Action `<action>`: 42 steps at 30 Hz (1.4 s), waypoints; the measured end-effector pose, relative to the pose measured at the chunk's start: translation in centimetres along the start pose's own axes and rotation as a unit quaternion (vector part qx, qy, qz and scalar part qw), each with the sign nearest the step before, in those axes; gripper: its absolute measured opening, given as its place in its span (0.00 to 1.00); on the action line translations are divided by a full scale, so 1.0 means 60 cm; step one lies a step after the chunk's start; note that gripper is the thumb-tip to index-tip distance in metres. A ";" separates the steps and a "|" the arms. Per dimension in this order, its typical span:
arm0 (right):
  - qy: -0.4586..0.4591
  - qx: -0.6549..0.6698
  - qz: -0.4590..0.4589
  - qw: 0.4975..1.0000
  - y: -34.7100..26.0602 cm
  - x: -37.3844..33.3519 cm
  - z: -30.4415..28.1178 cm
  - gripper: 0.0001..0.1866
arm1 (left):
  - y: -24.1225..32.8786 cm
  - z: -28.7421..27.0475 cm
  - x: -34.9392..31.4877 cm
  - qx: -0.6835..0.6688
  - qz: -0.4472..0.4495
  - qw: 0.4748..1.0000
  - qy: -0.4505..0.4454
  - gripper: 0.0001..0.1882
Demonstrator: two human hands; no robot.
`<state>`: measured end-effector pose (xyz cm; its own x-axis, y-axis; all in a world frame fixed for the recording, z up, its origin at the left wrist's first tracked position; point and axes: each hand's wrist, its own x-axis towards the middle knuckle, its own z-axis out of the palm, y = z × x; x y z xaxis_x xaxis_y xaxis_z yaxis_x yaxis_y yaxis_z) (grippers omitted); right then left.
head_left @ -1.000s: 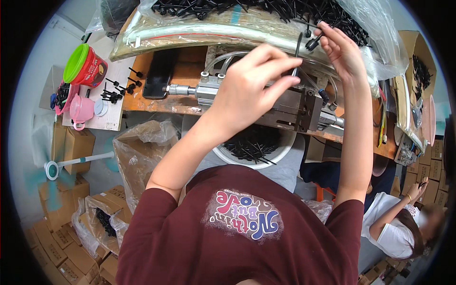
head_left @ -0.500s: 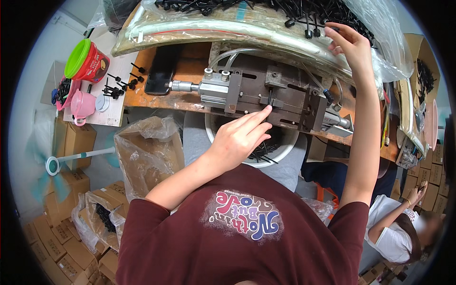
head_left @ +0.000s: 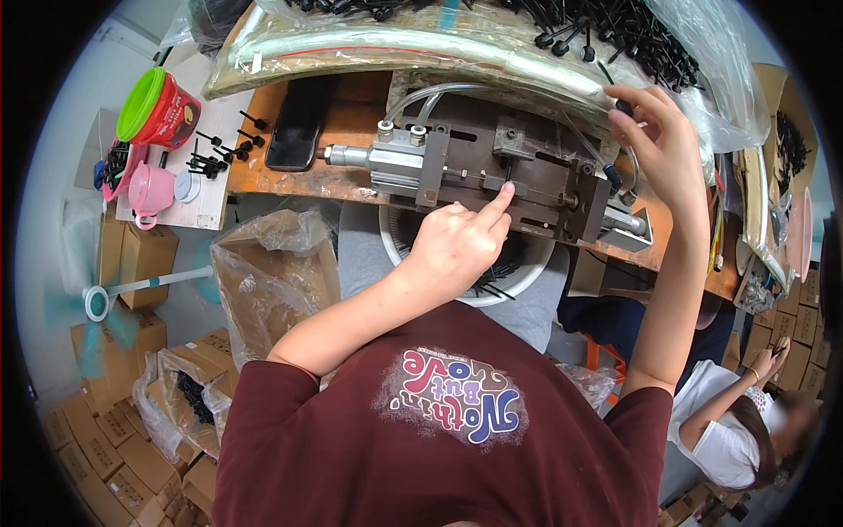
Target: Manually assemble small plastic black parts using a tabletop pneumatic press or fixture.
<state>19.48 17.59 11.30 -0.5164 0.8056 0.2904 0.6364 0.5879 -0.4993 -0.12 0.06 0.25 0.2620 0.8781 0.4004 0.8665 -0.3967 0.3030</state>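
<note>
My left hand (head_left: 464,241) stretches its index finger onto the small block in the middle of a metal clamping fixture (head_left: 457,167); the other fingers curl loosely, and nothing is seen gripped. A thin dark piece stands in the block at that fingertip. Between thumb and fingers, my right hand (head_left: 663,145) holds a black knobbed rod (head_left: 623,107) in the air, right of the fixture and in front of the pile of black knobbed rods (head_left: 632,44). A white basket (head_left: 389,241) with black rods in it sits below the fixture, partly covered by my left hand.
Air cylinders (head_left: 397,167) with clear hoses flank the fixture. A phone (head_left: 294,136), several loose knobbed rods (head_left: 208,164), a red bucket (head_left: 171,110) and a pink cup (head_left: 151,189) lie to the left. Cartons and a fan (head_left: 97,303) stand lower left; another person (head_left: 729,422) sits at right.
My right hand has come back from the pile toward me, now with a knobbed rod between its fingers. My left hand's other fingers have curled, leaving the index finger on the fixture.
</note>
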 end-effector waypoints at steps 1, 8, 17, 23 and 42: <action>-0.005 0.016 -0.003 1.000 -0.015 -0.015 -0.003 0.12 | 0.000 -0.007 0.002 0.004 0.001 1.000 -0.012 0.13; 0.016 0.075 -0.054 0.996 -0.068 -0.159 0.084 0.13 | -0.041 -0.083 0.071 -0.113 0.006 0.988 0.108 0.13; 0.056 -0.090 -0.139 0.985 -0.087 -0.218 0.204 0.11 | -0.128 -0.061 0.274 -0.063 0.038 0.978 0.195 0.12; 0.013 -0.170 -0.111 0.979 -0.096 -0.202 0.208 0.14 | -0.144 -0.047 0.315 -0.085 -0.009 0.991 0.101 0.11; 0.167 -0.125 -0.070 0.975 0.047 0.092 0.075 0.14 | 0.001 -0.039 -0.008 -0.131 0.035 0.988 0.069 0.12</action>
<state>15.84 23.34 7.80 -0.4192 0.6700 0.6127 0.7145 0.6598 -0.2327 -1.22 -1.02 2.10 0.2411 0.8091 0.5359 0.7040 -0.5259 0.4773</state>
